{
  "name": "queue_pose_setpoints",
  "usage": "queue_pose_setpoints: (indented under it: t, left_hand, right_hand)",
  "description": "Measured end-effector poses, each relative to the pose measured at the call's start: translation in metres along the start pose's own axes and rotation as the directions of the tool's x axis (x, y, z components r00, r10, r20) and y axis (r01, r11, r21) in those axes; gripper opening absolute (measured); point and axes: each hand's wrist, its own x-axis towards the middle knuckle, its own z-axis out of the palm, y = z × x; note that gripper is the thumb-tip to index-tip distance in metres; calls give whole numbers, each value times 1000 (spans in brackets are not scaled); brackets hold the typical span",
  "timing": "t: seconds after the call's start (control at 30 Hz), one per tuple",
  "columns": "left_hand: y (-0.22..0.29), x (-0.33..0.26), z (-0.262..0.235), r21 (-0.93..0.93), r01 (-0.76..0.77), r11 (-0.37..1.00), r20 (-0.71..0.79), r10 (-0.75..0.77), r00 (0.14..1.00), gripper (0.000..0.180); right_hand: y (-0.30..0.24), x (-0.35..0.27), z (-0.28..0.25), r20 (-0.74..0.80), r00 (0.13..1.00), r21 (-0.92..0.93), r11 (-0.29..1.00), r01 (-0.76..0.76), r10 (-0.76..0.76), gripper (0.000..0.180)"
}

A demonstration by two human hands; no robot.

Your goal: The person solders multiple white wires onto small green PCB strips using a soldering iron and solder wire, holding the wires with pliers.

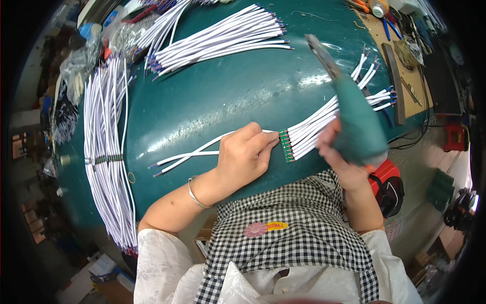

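Observation:
Near the middle of the table, my left hand [245, 152] is closed in a pinch on a white cable [202, 143], its fingertips against a small green circuit board strip [286, 146]. Another white cable crosses it at the left. From the strip's right side several white cables [314, 121] fan out to the right in a row. My right hand [336, 154] is wrapped round a green soldering gun [357, 119], smeared by motion, raised over those cables. Its long metal tip [323, 55] points up and away from me.
A thick bundle of white cables [104, 126] joined to a strip lies at the left of the green table [167, 111]. Another bundle [217, 40] lies at the far side. Pliers [390, 30] and a dark bar [393, 83] are at the right.

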Motion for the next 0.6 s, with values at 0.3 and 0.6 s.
queue_pose_setpoints:
  t: [0.3, 0.6]
  left_hand:
    - [-6, -1, 1, -7, -121, 993, -14, 121, 993, 25]
    - [-4, -2, 2, 19, -140, 990, 25, 140, 990, 23]
  right_hand:
    - [-50, -88, -62, 88, 937, 23, 940, -340, 337, 62]
    - [-43, -113, -69, 27, 902, -2, 903, -430, 430, 43]
